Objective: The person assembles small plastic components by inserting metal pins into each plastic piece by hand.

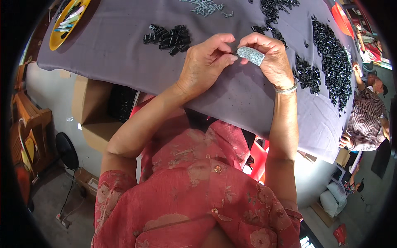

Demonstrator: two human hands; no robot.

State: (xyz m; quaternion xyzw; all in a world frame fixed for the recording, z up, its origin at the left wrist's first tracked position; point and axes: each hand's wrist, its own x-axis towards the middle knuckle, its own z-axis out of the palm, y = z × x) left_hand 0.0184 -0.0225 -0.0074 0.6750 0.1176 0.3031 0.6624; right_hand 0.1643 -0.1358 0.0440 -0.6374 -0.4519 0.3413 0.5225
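Note:
My left hand (204,62) and my right hand (269,56) meet over the grey cloth-covered table (124,53), fingertips pinched together on a tiny dark part (235,52) that is mostly hidden. A grey wrap (250,55) covers my right index finger, and a silver bangle (286,89) sits on that wrist. A cluster of small black parts (169,36) lies just left of my hands. More black parts (307,74) are heaped to the right.
A long heap of black parts (333,62) runs along the table's right side, grey metal pieces (206,7) lie at the far edge. A yellow dish (66,22) sits far left. Cardboard boxes (91,111) stand under the table. Another person (366,120) sits at right.

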